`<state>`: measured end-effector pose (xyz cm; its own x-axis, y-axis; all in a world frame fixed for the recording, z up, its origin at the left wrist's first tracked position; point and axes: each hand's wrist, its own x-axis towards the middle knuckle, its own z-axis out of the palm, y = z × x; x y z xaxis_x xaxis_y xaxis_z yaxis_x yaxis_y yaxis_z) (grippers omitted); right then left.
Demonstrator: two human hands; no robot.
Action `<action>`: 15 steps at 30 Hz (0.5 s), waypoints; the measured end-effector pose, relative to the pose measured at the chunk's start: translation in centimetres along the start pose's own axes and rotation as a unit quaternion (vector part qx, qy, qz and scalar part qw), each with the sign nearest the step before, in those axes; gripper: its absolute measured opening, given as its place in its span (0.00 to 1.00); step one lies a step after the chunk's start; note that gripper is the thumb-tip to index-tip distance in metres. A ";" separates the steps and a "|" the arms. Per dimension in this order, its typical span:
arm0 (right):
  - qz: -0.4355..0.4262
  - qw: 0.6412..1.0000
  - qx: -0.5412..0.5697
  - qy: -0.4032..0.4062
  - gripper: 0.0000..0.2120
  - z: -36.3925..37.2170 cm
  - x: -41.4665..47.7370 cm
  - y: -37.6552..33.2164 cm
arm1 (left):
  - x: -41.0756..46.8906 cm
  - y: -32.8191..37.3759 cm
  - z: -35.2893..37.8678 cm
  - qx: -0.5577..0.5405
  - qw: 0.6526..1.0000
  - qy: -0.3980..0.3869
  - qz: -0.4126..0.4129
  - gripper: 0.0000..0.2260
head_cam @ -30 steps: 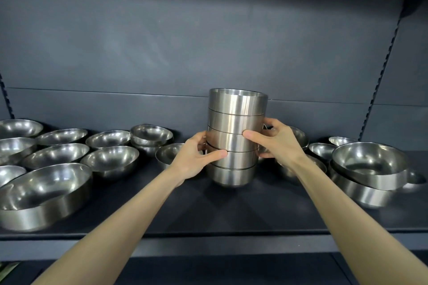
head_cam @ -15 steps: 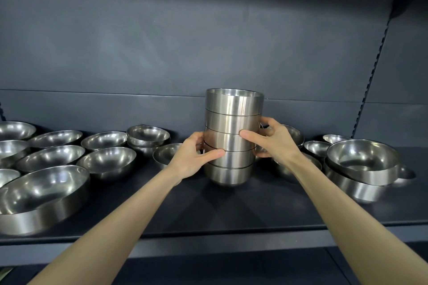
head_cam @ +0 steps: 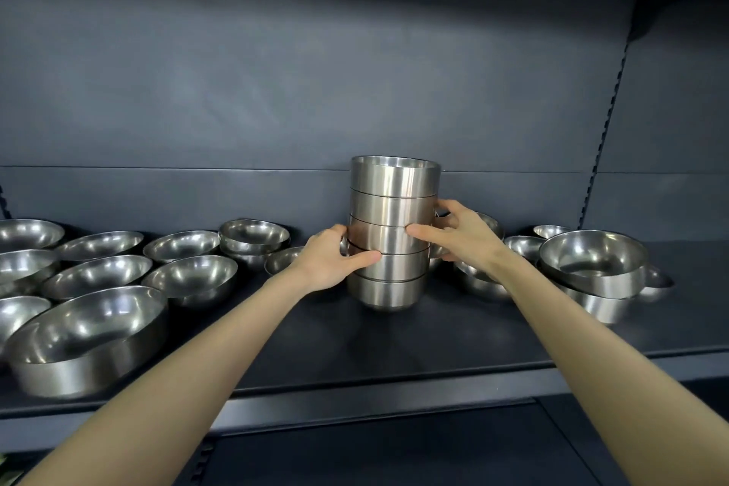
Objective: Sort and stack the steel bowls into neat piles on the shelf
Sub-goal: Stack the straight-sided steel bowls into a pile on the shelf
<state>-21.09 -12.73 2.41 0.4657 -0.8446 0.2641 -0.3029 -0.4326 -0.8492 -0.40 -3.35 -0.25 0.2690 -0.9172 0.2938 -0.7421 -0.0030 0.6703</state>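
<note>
— Steel, all of it. Where did the stack (head_cam: 392,233) stand?

— Near the middle of the dark shelf (head_cam: 394,351), upright, with five bowls nested one in the other. Its bottom seemed to rest on the shelf board, but I could not tell this for sure.

— And the hands?

— Both were on it. The left hand (head_cam: 325,262) gripped the left side, with the thumb laid across the front of the fourth bowl from the top. The right hand (head_cam: 463,239) gripped the right side a little higher. Its thumb was on the front of the third bowl and its fingers were curled round behind.

— What lay around?

— To the left, several shallow bowls (head_cam: 96,274) lay open side by side, and a big deep bowl (head_cam: 90,343) stood near the front edge. Behind them a small pair (head_cam: 254,239) was nested. To the right, a wide bowl (head_cam: 591,264) sat inside another one, with small bowls (head_cam: 524,247) near it. Some bowls there were partly hidden behind the right hand.

— And at the back?

— A grey back panel (head_cam: 315,71), quite plain, with a slotted upright (head_cam: 603,130) on the right.
</note>
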 end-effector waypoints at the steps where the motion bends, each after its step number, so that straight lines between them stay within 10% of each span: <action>1: 0.002 1.000 -0.023 0.011 0.35 -0.1 -0.4 -0.1 | -0.2 0.1 -0.2 0.021 1.000 -0.001 -0.001 0.23; 15: -0.001 0.924 -0.365 0.119 0.30 -6.6 -10.3 -4.3 | -6.1 7.9 -1.4 0.313 0.923 0.001 0.223 0.22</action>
<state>-30.05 -4.25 6.35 0.2981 -0.8512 0.4319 -0.8219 -0.4590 -0.3373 -7.06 2.78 4.19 -0.1478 -0.8824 0.4467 -0.9886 0.1446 -0.0414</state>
